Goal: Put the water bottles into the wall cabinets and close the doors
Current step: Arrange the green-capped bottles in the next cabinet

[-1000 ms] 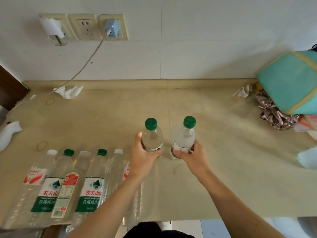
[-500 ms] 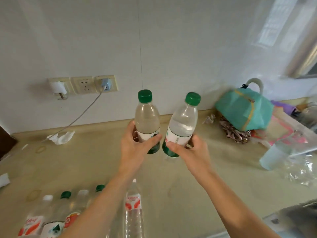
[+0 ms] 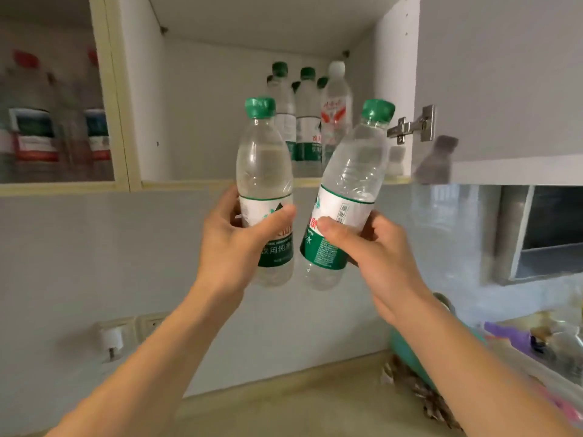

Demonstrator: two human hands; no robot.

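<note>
Two bottles, left upright and right tilting, are hanging just below the open cabinet's front edge. Left hand and right hand are each wrapping one label. Likely risk: the tilting bottle clipping the stored bottles at the shelf's right rear, toppling them.

This is a home kitchen. A wall cabinet with a metal door hinge hangs open above a pale tiled backsplash and a beige stone countertop. Drinking-water bottles stand on its shelf, and more show blurred behind the glass door of the neighbouring unit. Wall sockets sit low on the backsplash. Household clutter lies at the right: a teal bag and crumpled plastic packaging.
</note>
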